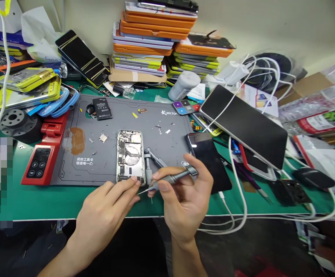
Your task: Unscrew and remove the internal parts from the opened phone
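An opened phone point(130, 154) lies on the grey work mat point(104, 165), its inner boards and a round coil area showing. My left hand point(105, 207) grips its lower edge, fingers pressed together; the thumb side is partly hidden. In my right hand point(189, 192) is a grey precision screwdriver point(171, 180), held at a slant. Its thin tip points left, close to my left fingertips just below the phone. Whether the tip touches anything I cannot tell. Two more screwdrivers point(148, 169) lie beside the phone's right side. A black battery point(102, 109) rests at the mat's upper left.
Small metal parts point(103, 137) are scattered on the mat. A red device with buttons point(39, 163) borders it at left. Right of it lie a dark phone point(208, 163), a large tablet point(245, 125) and white cables point(244, 192). Boxes point(156, 27) are stacked behind.
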`<state>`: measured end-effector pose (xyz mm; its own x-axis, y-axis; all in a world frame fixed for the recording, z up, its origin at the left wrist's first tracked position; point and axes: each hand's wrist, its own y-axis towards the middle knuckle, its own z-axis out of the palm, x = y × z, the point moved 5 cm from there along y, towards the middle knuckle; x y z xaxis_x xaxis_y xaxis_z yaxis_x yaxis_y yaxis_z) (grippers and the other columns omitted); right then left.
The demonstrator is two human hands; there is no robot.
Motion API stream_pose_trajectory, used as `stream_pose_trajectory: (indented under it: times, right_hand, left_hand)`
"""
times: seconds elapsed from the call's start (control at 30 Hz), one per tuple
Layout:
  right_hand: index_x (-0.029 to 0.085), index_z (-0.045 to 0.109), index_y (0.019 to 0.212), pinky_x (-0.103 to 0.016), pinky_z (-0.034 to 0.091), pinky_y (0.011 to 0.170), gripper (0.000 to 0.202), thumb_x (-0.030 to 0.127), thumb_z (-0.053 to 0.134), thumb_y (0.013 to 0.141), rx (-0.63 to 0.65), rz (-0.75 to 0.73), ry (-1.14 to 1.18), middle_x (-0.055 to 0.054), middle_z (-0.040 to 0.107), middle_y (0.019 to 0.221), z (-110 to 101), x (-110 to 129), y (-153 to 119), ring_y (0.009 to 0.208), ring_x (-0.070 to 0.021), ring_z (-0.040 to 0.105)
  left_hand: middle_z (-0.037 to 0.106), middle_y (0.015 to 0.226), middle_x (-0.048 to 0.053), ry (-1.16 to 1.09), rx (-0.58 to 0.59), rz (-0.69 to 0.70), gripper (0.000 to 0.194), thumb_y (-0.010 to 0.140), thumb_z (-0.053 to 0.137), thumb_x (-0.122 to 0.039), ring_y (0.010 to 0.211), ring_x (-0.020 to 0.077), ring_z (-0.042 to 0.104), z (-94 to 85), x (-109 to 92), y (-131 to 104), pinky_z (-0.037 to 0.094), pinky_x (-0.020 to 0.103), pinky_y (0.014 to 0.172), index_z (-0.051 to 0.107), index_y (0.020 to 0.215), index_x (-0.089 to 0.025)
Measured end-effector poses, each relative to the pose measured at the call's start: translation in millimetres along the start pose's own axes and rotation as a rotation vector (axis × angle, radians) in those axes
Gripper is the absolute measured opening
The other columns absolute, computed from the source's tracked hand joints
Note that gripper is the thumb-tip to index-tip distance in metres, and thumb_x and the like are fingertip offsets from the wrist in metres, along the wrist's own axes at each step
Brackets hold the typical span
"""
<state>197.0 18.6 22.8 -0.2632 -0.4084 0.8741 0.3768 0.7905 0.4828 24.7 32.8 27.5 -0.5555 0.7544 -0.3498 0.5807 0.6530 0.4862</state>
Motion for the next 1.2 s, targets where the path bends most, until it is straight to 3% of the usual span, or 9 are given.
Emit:
stream_pose_trajectory:
  times: [0.13, 0.23, 0.37, 0.57, 0.8, 0.9, 1.0, 1.1, 1.2]
  right_hand:
    - [0.031, 0.047, 0.160, -0.024, 0.068, 0.062, 0.073, 0.004, 0.072, 0.097, -0.185, -0.234, -0.188, 0.001, 0.069, 0.098, -7, 3, 2, 0.075, -0.0126, 0.072]
    - [0.031, 0.042, 0.164, -0.028, 0.070, 0.068, 0.083, 0.002, 0.075, 0.093, -0.151, -0.370, -0.307, 0.001, 0.064, 0.103, -1, 4, 3, 0.078, -0.0125, 0.073]
    - [0.030, 0.044, 0.160, -0.026, 0.069, 0.065, 0.074, 0.002, 0.071, 0.096, -0.055, -0.380, -0.362, -0.001, 0.060, 0.111, 8, 3, 4, 0.080, -0.0114, 0.072]
    - [0.030, 0.043, 0.159, -0.027, 0.071, 0.068, 0.067, 0.007, 0.069, 0.101, -0.009, -0.399, -0.417, -0.001, 0.060, 0.111, 13, 6, 7, 0.081, -0.0113, 0.073]
    - [0.027, 0.044, 0.164, -0.026, 0.068, 0.060, 0.068, 0.015, 0.072, 0.104, 0.029, -0.453, -0.473, -0.005, 0.075, 0.113, 11, 5, 1, 0.086, -0.0170, 0.080]
    - [0.023, 0.048, 0.165, -0.031, 0.070, 0.066, 0.060, 0.013, 0.063, 0.108, -0.003, -0.521, -0.514, -0.009, 0.081, 0.122, 6, 7, -4, 0.096, -0.0212, 0.084]
    - [0.024, 0.058, 0.159, -0.034, 0.069, 0.071, 0.061, 0.008, 0.071, 0.102, -0.089, -0.581, -0.607, -0.005, 0.084, 0.113, 1, 11, -6, 0.088, -0.0199, 0.082]
    - [0.027, 0.060, 0.159, -0.041, 0.069, 0.080, 0.060, 0.006, 0.066, 0.104, -0.085, -0.546, -0.599, -0.006, 0.084, 0.113, 0, 13, -4, 0.094, -0.0226, 0.081]
    - [0.031, 0.063, 0.156, -0.038, 0.066, 0.076, 0.060, 0.004, 0.067, 0.102, -0.100, -0.538, -0.561, -0.005, 0.082, 0.111, -2, 15, -3, 0.092, -0.0211, 0.079]
  left_hand:
    - [0.083, 0.129, 0.006, 0.031, -0.005, 0.017, 0.026, 0.115, 0.057, -0.018, 0.083, 0.0178, 0.072, 0.0, -1, 0, 0.059, 0.035, 0.075, 0.071, 0.136, -0.012]
    - [0.082, 0.131, 0.007, 0.038, 0.006, 0.023, 0.026, 0.114, 0.059, -0.016, 0.084, 0.0183, 0.071, 0.4, -1, -1, 0.059, 0.036, 0.076, 0.071, 0.137, -0.011]
    - [0.082, 0.132, 0.007, 0.046, -0.002, 0.034, 0.025, 0.113, 0.060, -0.014, 0.082, 0.0186, 0.069, -0.2, -1, 0, 0.059, 0.037, 0.075, 0.071, 0.135, -0.010]
    - [0.082, 0.133, 0.007, 0.057, -0.012, 0.033, 0.025, 0.113, 0.059, -0.015, 0.077, 0.0179, 0.065, 0.2, -2, 0, 0.057, 0.036, 0.071, 0.073, 0.134, -0.010]
    - [0.082, 0.131, 0.007, 0.055, -0.015, 0.029, 0.025, 0.113, 0.059, -0.014, 0.076, 0.0180, 0.064, 0.4, -2, 0, 0.057, 0.036, 0.070, 0.074, 0.133, -0.010]
    - [0.082, 0.132, 0.007, 0.044, -0.008, 0.018, 0.027, 0.113, 0.058, -0.015, 0.080, 0.0180, 0.067, 1.8, -1, -1, 0.059, 0.036, 0.072, 0.072, 0.136, -0.011]
    - [0.082, 0.129, 0.008, 0.048, -0.012, 0.010, 0.027, 0.113, 0.058, -0.016, 0.080, 0.0176, 0.069, 2.1, -2, -2, 0.060, 0.036, 0.072, 0.073, 0.136, -0.011]
    - [0.083, 0.127, 0.008, 0.045, -0.021, 0.001, 0.027, 0.113, 0.058, -0.015, 0.077, 0.0170, 0.067, 1.7, -3, -2, 0.060, 0.035, 0.071, 0.073, 0.135, -0.011]
    - [0.083, 0.127, 0.007, 0.034, -0.018, -0.009, 0.028, 0.113, 0.057, -0.014, 0.077, 0.0172, 0.066, 1.6, -3, -3, 0.060, 0.036, 0.070, 0.073, 0.136, -0.011]
